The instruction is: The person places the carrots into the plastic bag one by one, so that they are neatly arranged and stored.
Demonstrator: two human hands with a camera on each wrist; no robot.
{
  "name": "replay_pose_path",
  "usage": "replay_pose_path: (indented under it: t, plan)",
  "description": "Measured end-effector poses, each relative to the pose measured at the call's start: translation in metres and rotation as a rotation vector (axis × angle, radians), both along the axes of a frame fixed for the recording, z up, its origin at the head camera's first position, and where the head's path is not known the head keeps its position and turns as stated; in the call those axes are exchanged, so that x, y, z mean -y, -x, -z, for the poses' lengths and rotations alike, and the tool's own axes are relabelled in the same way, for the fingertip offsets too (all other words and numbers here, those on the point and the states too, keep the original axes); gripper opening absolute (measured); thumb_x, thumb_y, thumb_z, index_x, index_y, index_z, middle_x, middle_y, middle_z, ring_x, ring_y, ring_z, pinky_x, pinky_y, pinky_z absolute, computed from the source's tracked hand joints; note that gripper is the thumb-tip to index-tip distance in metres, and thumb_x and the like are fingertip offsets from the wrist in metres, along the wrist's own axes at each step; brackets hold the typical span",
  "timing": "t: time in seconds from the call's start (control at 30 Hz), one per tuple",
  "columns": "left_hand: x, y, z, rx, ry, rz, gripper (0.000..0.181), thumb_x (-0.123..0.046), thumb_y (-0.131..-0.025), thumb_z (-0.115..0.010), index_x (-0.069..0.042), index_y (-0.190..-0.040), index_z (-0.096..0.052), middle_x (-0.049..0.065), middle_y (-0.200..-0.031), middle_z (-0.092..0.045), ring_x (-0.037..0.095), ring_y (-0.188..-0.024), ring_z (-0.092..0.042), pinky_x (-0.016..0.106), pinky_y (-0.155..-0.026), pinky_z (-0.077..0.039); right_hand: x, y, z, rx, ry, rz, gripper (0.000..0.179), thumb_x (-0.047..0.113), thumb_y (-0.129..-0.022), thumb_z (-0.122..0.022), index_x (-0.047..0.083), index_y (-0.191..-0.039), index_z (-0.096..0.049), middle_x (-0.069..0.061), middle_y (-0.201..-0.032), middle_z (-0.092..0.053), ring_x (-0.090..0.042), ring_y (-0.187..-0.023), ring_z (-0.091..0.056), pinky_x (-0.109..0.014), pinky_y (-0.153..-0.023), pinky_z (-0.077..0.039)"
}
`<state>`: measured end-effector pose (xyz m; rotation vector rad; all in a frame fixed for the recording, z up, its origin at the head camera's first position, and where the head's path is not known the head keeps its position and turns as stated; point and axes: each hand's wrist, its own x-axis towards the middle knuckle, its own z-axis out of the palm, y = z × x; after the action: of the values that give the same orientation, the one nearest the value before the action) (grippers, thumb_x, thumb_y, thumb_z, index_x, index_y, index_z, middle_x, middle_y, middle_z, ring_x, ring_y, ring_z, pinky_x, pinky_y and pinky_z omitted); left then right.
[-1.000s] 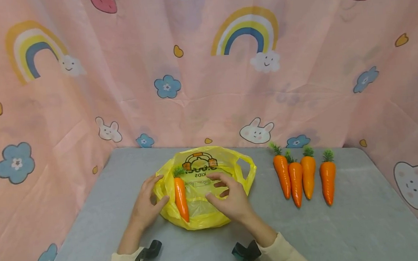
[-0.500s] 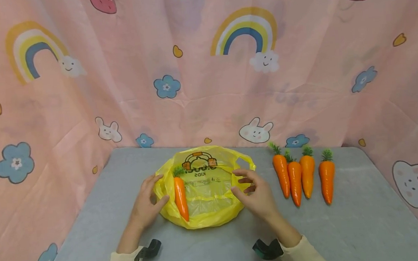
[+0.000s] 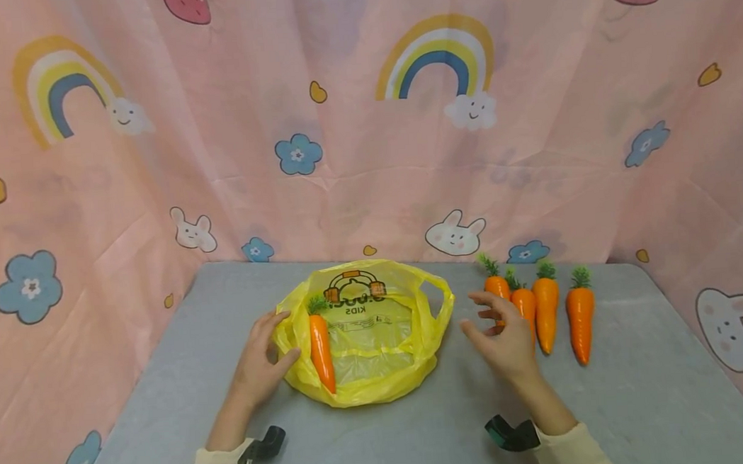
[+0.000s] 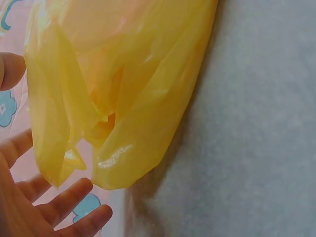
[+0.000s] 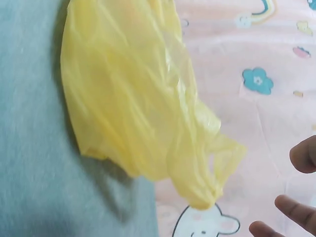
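Note:
A yellow plastic carrier bag [image 3: 381, 392] lies on the table with its mouth spread wide. One orange carrot with a green top [image 3: 321, 352] is inside, against the bag's left wall. My left hand [image 3: 261, 366] rests at the bag's left edge; in the left wrist view its fingers [image 4: 69, 200] are spread by the thin plastic. My right hand [image 3: 506, 341] hovers with nothing in it, thumb and fingers apart, in front of the two leftmost of the loose carrots and partly hiding them. In the right wrist view the bag [image 5: 123, 89] stands away from that hand.
Several carrots lie side by side at the right, among them an orange one [image 3: 547, 313] and the rightmost one [image 3: 581, 325]. A grey cloth covers the table [image 3: 385, 447]. Behind it hangs a pink patterned curtain [image 3: 357, 204].
My right hand has moved rightward from over the bag's opening, past its right edge, to the loose carrots. The left hand and the bag have stayed nearly still.

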<state>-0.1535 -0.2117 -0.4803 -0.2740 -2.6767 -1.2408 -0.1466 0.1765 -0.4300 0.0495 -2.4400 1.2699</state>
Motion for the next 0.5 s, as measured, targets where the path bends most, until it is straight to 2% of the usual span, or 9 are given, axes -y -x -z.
replay_pose_path:
  t: [0.2,0.3,0.4,0.5]
  plan:
    - [0.001,-0.001,0.000,-0.006,-0.009,0.007,0.063,-0.024,-0.085,-0.070,-0.015,-0.142,-0.044,0.019,-0.152,-0.031,0.045,-0.137,-0.033,0.063,-0.102,-0.038,-0.017,0.005,0.007,0.050,-0.054,0.062,0.039,0.017,-0.081,-0.074,0.010,-0.118,-0.065,-0.014,-0.113,-0.066,-0.031,-0.094,-0.064,-0.025,-0.071,-0.052]
    - [0.001,-0.001,0.001,-0.010,-0.013,0.015,0.063,-0.023,-0.086,-0.070,-0.013,-0.142,-0.044,0.020,-0.151,-0.031,0.045,-0.136,-0.035,0.062,-0.101,-0.040,-0.025,0.008,0.011,0.069,-0.043,0.089,0.040,0.017,-0.081,-0.074,0.007,-0.119,-0.064,-0.017,-0.115,-0.066,-0.036,-0.098,-0.063,-0.037,-0.076,-0.056]
    - [0.002,-0.001,0.000,-0.014,-0.019,0.019,0.062,-0.022,-0.086,-0.070,-0.012,-0.142,-0.044,0.020,-0.151,-0.031,0.045,-0.136,-0.036,0.061,-0.099,-0.042,-0.032,0.011,0.016,0.093,-0.049,0.117,0.044,0.018,-0.081,-0.074,0.005,-0.121,-0.062,-0.019,-0.119,-0.064,-0.036,-0.102,-0.062,-0.051,-0.084,-0.053]
    - [0.002,-0.001,0.000,-0.016,-0.020,0.018,0.061,-0.022,-0.086,-0.069,-0.012,-0.142,-0.044,0.020,-0.151,-0.032,0.045,-0.135,-0.036,0.061,-0.099,-0.042,-0.038,0.014,0.021,0.121,-0.066,0.136,0.047,0.022,-0.081,-0.074,0.005,-0.123,-0.061,-0.018,-0.123,-0.063,-0.036,-0.104,-0.061,-0.054,-0.087,-0.051]
